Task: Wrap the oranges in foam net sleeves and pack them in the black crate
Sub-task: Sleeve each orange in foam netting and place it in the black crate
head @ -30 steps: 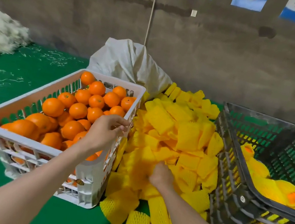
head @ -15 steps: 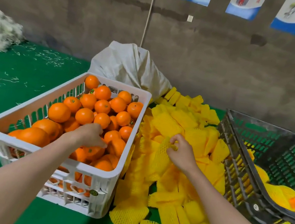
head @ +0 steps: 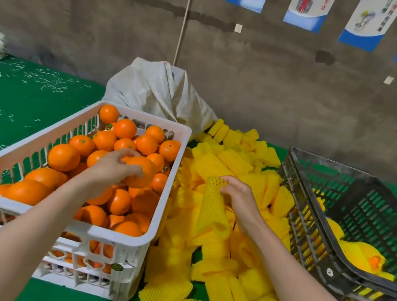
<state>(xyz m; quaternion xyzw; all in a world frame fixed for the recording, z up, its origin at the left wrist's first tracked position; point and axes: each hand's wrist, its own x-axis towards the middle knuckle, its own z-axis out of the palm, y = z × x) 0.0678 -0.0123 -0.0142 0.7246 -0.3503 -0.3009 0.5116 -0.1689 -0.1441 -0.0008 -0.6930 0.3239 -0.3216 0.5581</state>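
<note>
Sleeve pile (head: 229, 161) fills the gap between white crate (head: 104, 233) and black crate (head: 334, 163).

The head-worn camera looks forward and down, close, with a black slotted plastic crate (head: 344, 276) at right.

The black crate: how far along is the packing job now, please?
Done: a few oranges in yellow foam net sleeves lie in the black slatted plastic crate. In hand: the left hand grips a bare orange, and the right hand holds a yellow foam net sleeve. Left: the white plastic crate is nearly full of unwrapped oranges.
</note>
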